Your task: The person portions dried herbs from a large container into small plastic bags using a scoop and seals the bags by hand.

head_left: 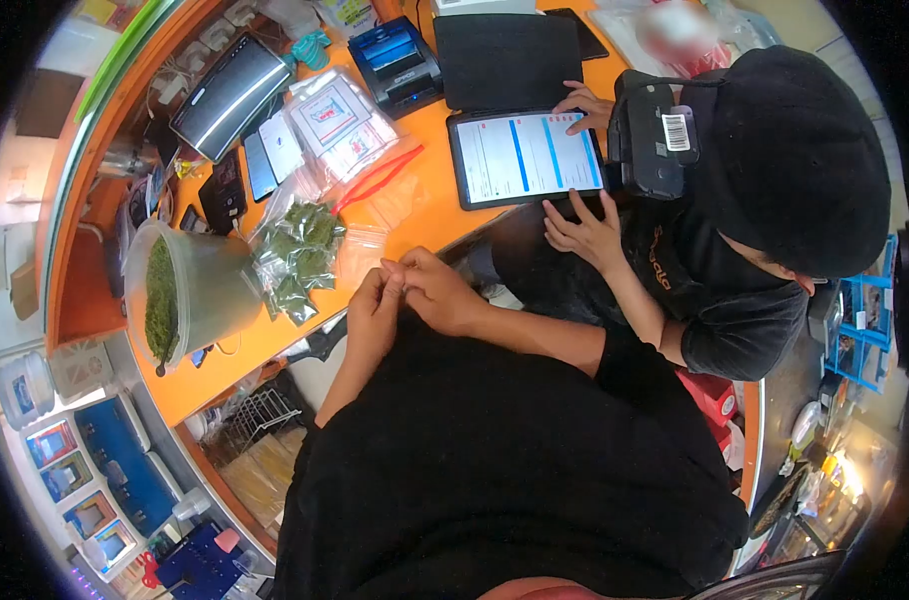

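Filled bags [310, 240] right of tub [220, 295]

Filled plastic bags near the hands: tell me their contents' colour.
Green contents show through the plastic bags, best in the head view, the only one.

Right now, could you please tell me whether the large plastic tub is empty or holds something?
The plastic tub is not empty: green material shows inside its rim. How deep it goes, I cannot tell.

Round translucent plastic tub [215, 295]: smooth, satin wall; green crumbly contents [162, 300] (rough, matt). Beside tub: clear plastic packets of green leaves [297, 247], glossy, crinkled. Beneath tub: flat orange tabletop [180, 388], smooth, low sheen. Well apart from tub: black rectangular tablet cover [508, 60], matt.
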Demonstrator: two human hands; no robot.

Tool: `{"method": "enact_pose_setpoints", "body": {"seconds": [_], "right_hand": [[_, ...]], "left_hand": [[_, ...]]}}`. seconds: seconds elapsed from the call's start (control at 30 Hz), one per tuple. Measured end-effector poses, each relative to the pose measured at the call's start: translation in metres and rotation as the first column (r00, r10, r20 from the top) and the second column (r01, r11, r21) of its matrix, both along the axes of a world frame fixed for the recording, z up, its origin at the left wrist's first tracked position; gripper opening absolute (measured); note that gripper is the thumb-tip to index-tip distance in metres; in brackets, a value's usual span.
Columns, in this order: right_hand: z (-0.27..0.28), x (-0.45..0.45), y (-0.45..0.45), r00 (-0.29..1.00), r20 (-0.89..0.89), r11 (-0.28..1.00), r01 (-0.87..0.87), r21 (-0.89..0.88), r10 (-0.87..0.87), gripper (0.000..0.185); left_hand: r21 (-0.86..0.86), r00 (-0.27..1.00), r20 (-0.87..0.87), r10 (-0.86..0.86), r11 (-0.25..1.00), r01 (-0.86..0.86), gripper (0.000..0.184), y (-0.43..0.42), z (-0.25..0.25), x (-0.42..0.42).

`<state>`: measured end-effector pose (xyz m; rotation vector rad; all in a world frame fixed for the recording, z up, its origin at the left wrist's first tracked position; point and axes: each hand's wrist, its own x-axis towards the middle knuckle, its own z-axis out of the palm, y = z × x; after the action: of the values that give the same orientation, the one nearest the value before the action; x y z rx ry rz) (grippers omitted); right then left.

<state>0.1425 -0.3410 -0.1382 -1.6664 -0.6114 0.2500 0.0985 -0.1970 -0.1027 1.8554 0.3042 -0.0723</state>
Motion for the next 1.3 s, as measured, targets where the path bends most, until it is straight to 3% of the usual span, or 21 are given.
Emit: {"method": "enact_pose_setpoints", "body": {"seconds": [0.07, 0.17, 0.27, 0.37, 0.47, 0.57, 0.67, 0.77, 0.8, 0.97, 1.1, 1.23, 1.3], "right_hand": [[-0.001, 0.0, -0.004, 0.99, -0.108, 0.995, -0.092, 0.035, 0.095, 0.037], [0.01, 0.002, -0.018, 0.989, -0.113, 0.994, -0.103, -0.021, 0.1, 0.036], [0.024, 0.003, -0.023, 0.901, -0.428, 0.994, -0.104, -0.046, 0.074, 0.031], [0.009, -0.001, -0.021, 0.813, -0.56, 0.984, -0.089, 0.152, 0.159, 0.025], [0.022, 0.001, -0.022, 0.781, -0.594, 0.981, -0.153, 0.118, 0.194, 0.02], [0.027, -0.002, -0.02, 0.75, -0.628, 0.977, -0.131, 0.166, 0.207, 0.014], [0.029, 0.001, -0.017, 0.837, -0.505, 0.976, -0.212, 0.05, 0.208, 0.014], [0.032, 0.002, -0.01, 0.927, -0.327, 0.971, -0.222, -0.085, 0.184, 0.012], [0.032, 0.002, -0.008, 0.929, -0.319, 0.97, -0.227, -0.09, 0.188, 0.012], [0.029, 0.002, 0.008, 0.935, -0.299, 0.976, -0.215, -0.042, 0.194, 0.012], [0.035, 0.01, 0.012, 0.977, -0.108, 0.973, -0.198, -0.123, 0.185, 0.012], [0.029, -0.003, 0.006, 0.975, -0.131, 0.975, -0.196, -0.102, 0.182, 0.012], [0.028, -0.004, 0.004, 0.982, -0.079, 0.983, -0.175, -0.064, 0.17, 0.013]], "left_hand": [[-0.148, 1.0, -0.03, -0.01, 0.989, 0.005, 0.032, 0.011, -0.025, -0.004], [-0.096, 0.996, -0.084, -0.032, 0.995, 0.024, 0.027, 0.008, -0.014, -0.006], [-0.076, 0.999, -0.034, -0.027, 0.997, 0.025, 0.022, 0.012, -0.026, -0.01], [-0.082, 0.998, 0.017, -0.062, 0.995, 0.063, 0.018, 0.011, -0.017, -0.009], [-0.211, 0.994, -0.06, -0.095, 0.974, 0.08, 0.016, 0.006, -0.004, -0.011], [-0.024, 0.981, 0.068, -0.183, 0.982, 0.185, 0.014, 0.014, -0.005, -0.015], [-0.095, 0.97, 0.104, -0.218, 0.969, 0.228, 0.01, 0.017, -0.002, -0.021], [0.109, 0.974, 0.115, -0.196, 0.977, 0.184, 0.008, 0.02, 0.009, -0.026], [0.066, 0.98, 0.104, -0.171, 0.984, 0.164, 0.007, 0.021, 0.008, -0.029], [0.254, 0.992, 0.066, -0.108, 0.963, 0.088, 0.014, 0.027, 0.017, -0.035], [0.34, 0.996, 0.08, -0.046, 0.94, 0.017, 0.021, 0.027, 0.021, -0.033], [0.137, 0.978, 0.148, -0.149, 0.982, 0.129, 0.019, 0.03, 0.017, -0.038], [0.192, 0.978, 0.136, -0.16, 0.972, 0.132, 0.018, 0.033, 0.006, -0.038]]}}
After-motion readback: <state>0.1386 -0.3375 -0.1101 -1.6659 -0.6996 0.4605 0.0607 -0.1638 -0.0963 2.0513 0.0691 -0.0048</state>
